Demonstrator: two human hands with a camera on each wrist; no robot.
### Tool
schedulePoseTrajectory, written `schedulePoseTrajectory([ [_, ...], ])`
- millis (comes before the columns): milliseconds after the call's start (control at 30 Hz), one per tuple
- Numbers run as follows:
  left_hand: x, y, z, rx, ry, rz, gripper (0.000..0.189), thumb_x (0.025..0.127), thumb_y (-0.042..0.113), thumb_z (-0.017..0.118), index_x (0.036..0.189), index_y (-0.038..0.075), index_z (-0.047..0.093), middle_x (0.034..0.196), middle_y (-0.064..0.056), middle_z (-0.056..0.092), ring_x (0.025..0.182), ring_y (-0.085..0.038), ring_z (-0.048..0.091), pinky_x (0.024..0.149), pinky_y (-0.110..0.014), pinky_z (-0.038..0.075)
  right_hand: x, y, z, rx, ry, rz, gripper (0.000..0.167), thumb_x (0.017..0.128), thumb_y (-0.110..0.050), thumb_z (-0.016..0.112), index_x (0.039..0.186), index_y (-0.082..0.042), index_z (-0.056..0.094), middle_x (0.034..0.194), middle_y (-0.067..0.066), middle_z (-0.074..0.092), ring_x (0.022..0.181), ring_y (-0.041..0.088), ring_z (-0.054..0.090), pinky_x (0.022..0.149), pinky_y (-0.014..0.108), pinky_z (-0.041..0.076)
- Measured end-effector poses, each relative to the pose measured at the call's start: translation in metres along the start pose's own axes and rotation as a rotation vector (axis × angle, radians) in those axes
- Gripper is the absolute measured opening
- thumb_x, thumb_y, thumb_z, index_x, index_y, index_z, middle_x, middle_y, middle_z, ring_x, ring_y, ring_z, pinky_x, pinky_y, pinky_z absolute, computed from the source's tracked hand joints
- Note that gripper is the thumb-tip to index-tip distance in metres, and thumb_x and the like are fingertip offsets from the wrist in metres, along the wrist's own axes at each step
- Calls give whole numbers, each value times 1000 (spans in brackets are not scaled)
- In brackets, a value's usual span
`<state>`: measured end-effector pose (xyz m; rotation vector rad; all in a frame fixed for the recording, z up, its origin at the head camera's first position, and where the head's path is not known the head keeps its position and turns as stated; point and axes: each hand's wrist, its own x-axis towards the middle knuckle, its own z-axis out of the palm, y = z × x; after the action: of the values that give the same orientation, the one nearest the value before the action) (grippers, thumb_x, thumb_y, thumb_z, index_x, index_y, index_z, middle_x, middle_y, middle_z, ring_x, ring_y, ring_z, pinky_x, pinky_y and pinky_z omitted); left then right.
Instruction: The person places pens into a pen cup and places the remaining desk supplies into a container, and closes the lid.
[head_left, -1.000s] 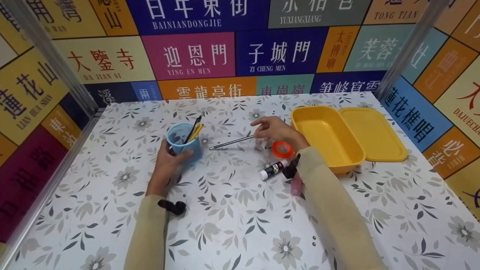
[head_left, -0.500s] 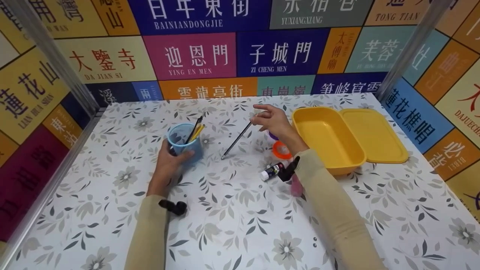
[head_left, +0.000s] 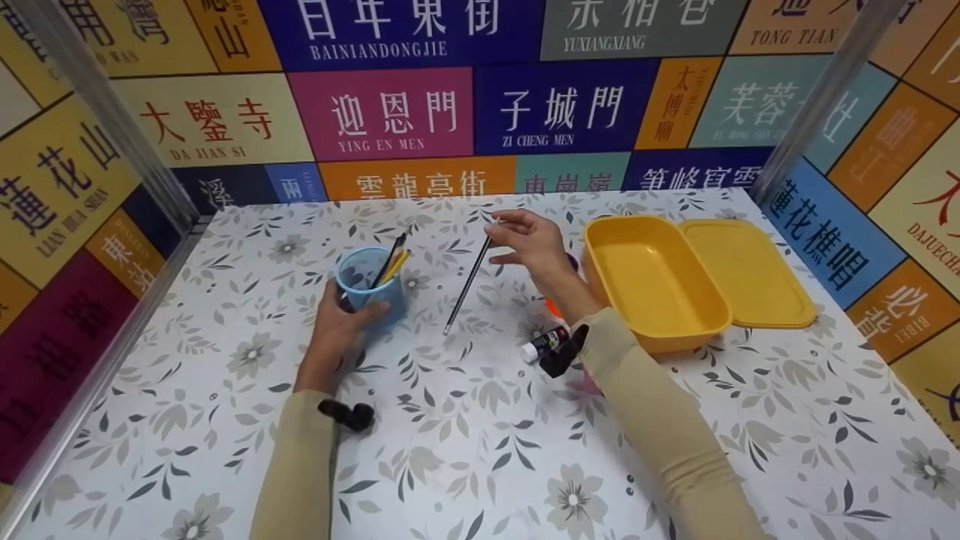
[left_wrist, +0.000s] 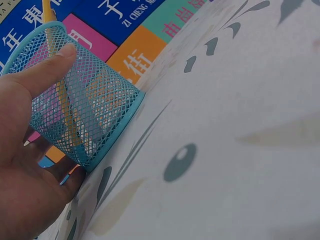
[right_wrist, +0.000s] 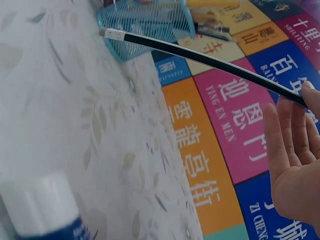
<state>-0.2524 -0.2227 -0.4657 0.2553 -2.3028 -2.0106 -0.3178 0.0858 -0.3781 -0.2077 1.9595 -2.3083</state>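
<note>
My left hand (head_left: 334,330) grips a light blue mesh pen cup (left_wrist: 100,105) at the left of the patterned table, thumb across its side. The cup holds a black pen (head_left: 391,256) and something yellow and slim, like a pencil (head_left: 397,266). To its right, my right hand (head_left: 534,247) pinches a dark pencil (head_left: 466,289) near its upper end, between thumb and fingertips. That pencil slants down to the left, its white eraser end lowest. In the right wrist view the pencil (right_wrist: 210,61) crosses in front of the cup.
By the right wrist lies a glue stick (head_left: 545,344), with an orange ring (head_left: 553,308) partly hidden behind the arm. A pink item (head_left: 588,381) shows below the cuff. Farther right are a yellow box (head_left: 652,292) and its flat yellow lid (head_left: 750,277). A printed wall (head_left: 390,112) backs the table.
The right hand has moved slightly left and lifted the pencil from near flat to a steep slant, eraser end down. The left hand and cup have stayed put.
</note>
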Motion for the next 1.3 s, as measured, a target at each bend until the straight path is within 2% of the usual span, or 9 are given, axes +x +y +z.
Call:
schedulePoseTrajectory([
  [333, 0, -2, -1, -15, -14, 45, 90, 81, 15, 83, 153, 14, 29, 159, -8, 39, 150, -23, 33, 126, -36, 26, -15, -12, 21, 172, -40, -51, 12, 91, -6, 71, 102, -5, 67, 93, 2, 73, 84, 17, 71, 68, 35, 64],
  [533, 1, 0, 0, 9, 4, 5, 93, 80, 18, 84, 155, 17, 28, 161, -5, 37, 152, -21, 30, 128, -36, 21, -22, -19, 33, 231, -30, -97, 8, 92, -6, 71, 99, -8, 67, 92, 2, 71, 84, 18, 70, 70, 37, 65],
  [700, 1, 1, 0, -6, -5, -27, 98, 79, 19, 85, 157, 22, 25, 163, -2, 34, 153, -20, 28, 128, -37, 19, -27, -26, 47, 284, 25, -163, 9, 92, -4, 69, 99, -8, 65, 90, 2, 69, 82, 16, 70, 73, 37, 65],
  [900, 1, 1, 1, -17, -5, -49, 99, 79, 21, 85, 157, 24, 25, 163, -1, 33, 153, -19, 27, 129, -37, 19, -30, -30, 60, 307, 87, -234, 16, 91, -2, 70, 106, 0, 63, 90, 4, 68, 83, 14, 70, 75, 38, 64],
  [967, 1, 1, 1, -10, -4, -60, 97, 80, 21, 84, 157, 26, 25, 163, 0, 33, 153, -19, 27, 129, -37, 18, -31, -31, 64, 326, 100, -259, 13, 91, -1, 70, 102, -4, 65, 91, 5, 68, 83, 14, 70, 76, 38, 64],
  [1100, 1, 2, 1, 0, -3, -76, 98, 78, 22, 85, 156, 30, 25, 164, 2, 32, 153, -19, 27, 129, -40, 17, -32, -30, 72, 336, 128, -331, 14, 90, 1, 69, 102, -4, 65, 91, 6, 67, 83, 15, 69, 75, 39, 64],
  [1300, 2, -1, 1, 14, 5, -6, 98, 79, 19, 86, 156, 19, 26, 161, -6, 36, 151, -23, 33, 126, -36, 27, -34, -25, 83, 250, 183, -414, 20, 89, 0, 72, 107, -2, 63, 94, 5, 67, 87, 16, 70, 78, 40, 64],
])
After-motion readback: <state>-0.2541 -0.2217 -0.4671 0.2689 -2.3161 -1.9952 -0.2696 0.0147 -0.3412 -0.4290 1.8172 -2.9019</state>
